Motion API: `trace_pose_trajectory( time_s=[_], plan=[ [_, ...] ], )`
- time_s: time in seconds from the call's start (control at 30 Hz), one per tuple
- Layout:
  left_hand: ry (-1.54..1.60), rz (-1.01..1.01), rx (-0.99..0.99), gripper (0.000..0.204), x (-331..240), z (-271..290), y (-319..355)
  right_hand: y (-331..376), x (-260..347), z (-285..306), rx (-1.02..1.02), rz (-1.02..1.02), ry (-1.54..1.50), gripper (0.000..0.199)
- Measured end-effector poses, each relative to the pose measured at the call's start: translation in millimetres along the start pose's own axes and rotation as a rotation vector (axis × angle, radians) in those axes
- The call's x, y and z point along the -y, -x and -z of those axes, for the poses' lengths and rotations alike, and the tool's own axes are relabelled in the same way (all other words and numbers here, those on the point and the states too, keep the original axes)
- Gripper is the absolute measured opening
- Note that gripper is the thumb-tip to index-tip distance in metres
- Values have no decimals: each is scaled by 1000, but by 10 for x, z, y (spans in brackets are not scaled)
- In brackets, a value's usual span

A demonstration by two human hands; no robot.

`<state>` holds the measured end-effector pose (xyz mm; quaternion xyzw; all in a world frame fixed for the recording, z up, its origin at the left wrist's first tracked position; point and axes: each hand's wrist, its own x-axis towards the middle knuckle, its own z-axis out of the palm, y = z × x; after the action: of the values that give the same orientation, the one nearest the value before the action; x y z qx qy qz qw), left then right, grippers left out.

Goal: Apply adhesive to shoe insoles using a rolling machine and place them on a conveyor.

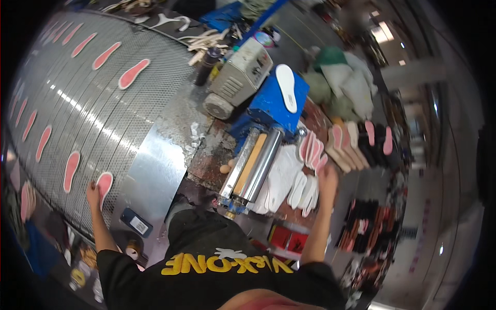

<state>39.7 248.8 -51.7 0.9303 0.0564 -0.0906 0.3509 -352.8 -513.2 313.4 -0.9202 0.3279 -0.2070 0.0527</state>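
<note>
My left hand (93, 195) is closed on the edge of a pink insole with a white rim (106, 182), at the near edge of the mesh conveyor belt (98, 124). On the far right of the bench, my right hand (329, 178) has its fingers closed around the end of a pink insole (321, 163), beside a stack of pink and white insoles (310, 149); its fingertips are partly blurred. White insoles (304, 190) lie in piles just left of that hand. Between my hands stands a roller machine (263, 165) with shiny metal rollers and a tan strip.
Two rows of pink insoles, including one insole (72, 170), lie along the belt. A phone (137, 223) rests on the metal ledge. Beyond the rollers are a grey motor (240, 77) and a blue box (268, 98) with a white insole (287, 89) on top. More insoles (343, 144) stand at right.
</note>
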Motion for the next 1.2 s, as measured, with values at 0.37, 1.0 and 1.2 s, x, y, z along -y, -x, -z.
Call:
trace_pose_trajectory(
  time_s=[0.37,1.0,1.2],
  plan=[
    [-224,-94,9,30,-89,-90,-27,-2031,1347,-1177,73,-112,-17,54],
    [178,-249,414,48,-1803,-695,701,76,147,-233,-243,-625,-1549,37],
    [164,-980,882,64,-4499,-1092,1326,1094,-162,-564,-83,-639,-1169,26]
  ],
)
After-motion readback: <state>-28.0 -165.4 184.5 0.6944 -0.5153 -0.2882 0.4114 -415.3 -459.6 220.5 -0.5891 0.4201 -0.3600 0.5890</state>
